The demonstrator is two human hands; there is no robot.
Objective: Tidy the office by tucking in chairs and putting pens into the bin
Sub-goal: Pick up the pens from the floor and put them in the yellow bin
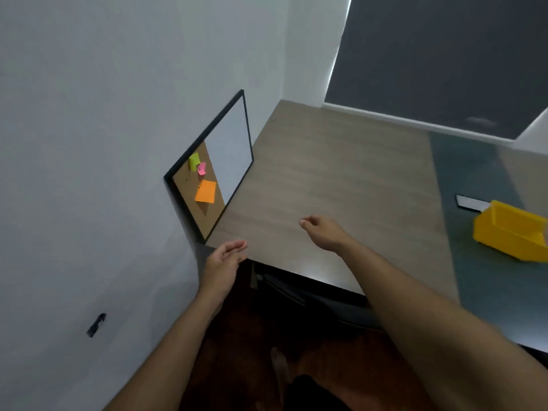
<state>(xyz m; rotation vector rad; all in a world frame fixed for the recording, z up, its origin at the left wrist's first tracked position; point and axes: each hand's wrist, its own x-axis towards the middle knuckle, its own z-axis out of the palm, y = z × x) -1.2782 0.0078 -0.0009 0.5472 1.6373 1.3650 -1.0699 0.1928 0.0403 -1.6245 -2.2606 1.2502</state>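
A yellow plastic bin (510,234) stands on the wooden desk (341,173) at the right edge of the view, its inside hidden from here. A dark chair (311,295) sits tucked under the desk's near edge, only partly visible. My left hand (222,262) hovers at the desk's near left corner, fingers extended and holding nothing. Over the desk's front part my right hand (321,231) is held loosely curled with nothing visible in it. No pen shows in the view.
A black-framed board (216,164) with cork, white panel and coloured sticky notes leans against the white wall on the desk's left side. A phone-like flat object (471,202) lies behind the bin. A dark window blind fills the upper right. Reddish floor lies below.
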